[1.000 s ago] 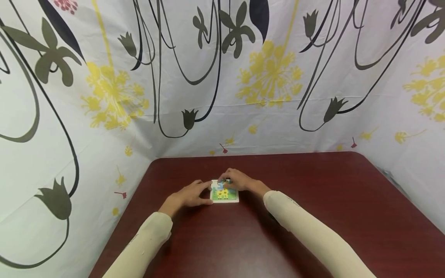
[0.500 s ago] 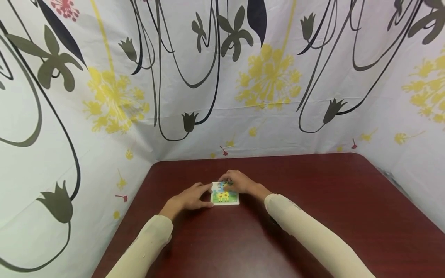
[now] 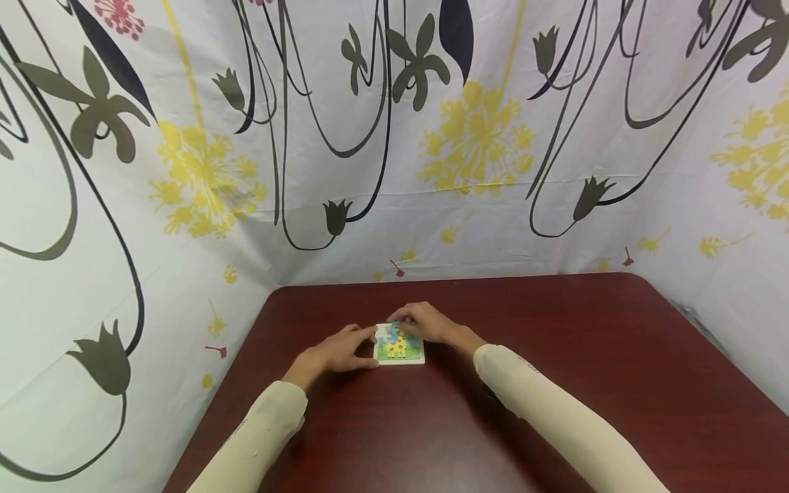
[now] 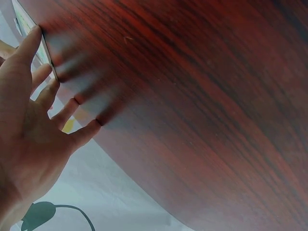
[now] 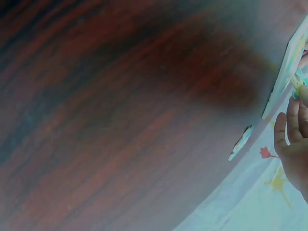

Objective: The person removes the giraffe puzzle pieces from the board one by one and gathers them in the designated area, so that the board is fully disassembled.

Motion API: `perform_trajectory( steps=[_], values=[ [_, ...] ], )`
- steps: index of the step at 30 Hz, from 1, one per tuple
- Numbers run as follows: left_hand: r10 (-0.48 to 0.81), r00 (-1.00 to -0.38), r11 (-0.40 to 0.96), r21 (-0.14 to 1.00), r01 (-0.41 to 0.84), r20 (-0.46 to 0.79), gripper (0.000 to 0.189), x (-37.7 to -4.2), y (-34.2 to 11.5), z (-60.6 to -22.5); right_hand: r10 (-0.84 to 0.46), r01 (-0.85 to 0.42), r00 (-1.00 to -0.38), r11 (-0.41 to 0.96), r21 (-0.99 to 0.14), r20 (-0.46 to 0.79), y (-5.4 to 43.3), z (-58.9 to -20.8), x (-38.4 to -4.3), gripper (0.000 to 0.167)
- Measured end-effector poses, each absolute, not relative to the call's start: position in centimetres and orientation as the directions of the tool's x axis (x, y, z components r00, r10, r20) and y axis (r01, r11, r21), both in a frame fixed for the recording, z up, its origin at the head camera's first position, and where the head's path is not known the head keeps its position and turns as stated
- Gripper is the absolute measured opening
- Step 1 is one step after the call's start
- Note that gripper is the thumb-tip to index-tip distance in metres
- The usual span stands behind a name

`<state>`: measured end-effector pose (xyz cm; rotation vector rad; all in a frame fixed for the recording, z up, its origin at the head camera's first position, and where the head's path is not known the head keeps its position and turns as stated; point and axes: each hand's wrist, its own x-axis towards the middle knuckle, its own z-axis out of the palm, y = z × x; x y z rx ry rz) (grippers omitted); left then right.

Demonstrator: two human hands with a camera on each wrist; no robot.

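Observation:
A small jigsaw puzzle board point(image 3: 399, 352) with a white border lies on the table, showing a yellow giraffe on green ground. Along its left edge rests my left hand point(image 3: 337, 348), thumb at the near corner and a finger farther up. In the left wrist view the fingers of that hand point(image 4: 36, 125) are spread and mostly straight, with some tips on the tabletop. Over the board's far right part is my right hand point(image 3: 428, 323). It pinches a small yellow and teal puzzle piece point(image 5: 297, 86), seen in the right wrist view. The fingers cover the board's upper right corner.
Another loose puzzle piece point(image 5: 240, 143) lies on the dark red table point(image 3: 530, 322) beyond the board, in the right wrist view. White flower-printed cloth point(image 3: 394, 253) stands behind the table's far edge and along both sides.
My right hand has shifted slightly to the right, and more of the giraffe's yellow neck shows. The left hand keeps its place at the board. The head view has tilted a little.

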<state>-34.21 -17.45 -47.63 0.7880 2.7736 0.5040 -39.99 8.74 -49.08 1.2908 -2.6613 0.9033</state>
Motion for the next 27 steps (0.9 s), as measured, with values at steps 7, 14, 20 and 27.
perform_trajectory(
  steps=[7, 14, 20, 27],
  values=[
    [0.553, -0.826, 0.794, 0.372, 0.481, -0.11, 0.076, -34.3, -17.5, -47.8, -0.721, -0.751, -0.624, 0.446, -0.486, 0.302, 9.3, -48.6, -40.2, 0.027],
    [0.538, -0.835, 0.805, 0.365, 0.468, -0.116, 0.071, -34.5, -17.5, -48.0, -0.728, -0.764, -0.603, 0.409, -0.5, 0.326, 10.6, -47.5, -39.9, 0.028],
    [0.548, -0.829, 0.797, 0.367, 0.48, -0.107, 0.076, -34.4, -17.4, -47.9, -0.708, -0.736, -0.636, 0.438, -0.516, 0.307, 12.3, -47.1, -39.9, 0.029],
    [0.562, -0.822, 0.783, 0.379, 0.493, -0.094, 0.079, -34.2, -17.5, -47.8, -0.699, -0.742, -0.642, 0.463, -0.485, 0.315, 15.0, -46.7, -40.2, 0.028]
  ],
)
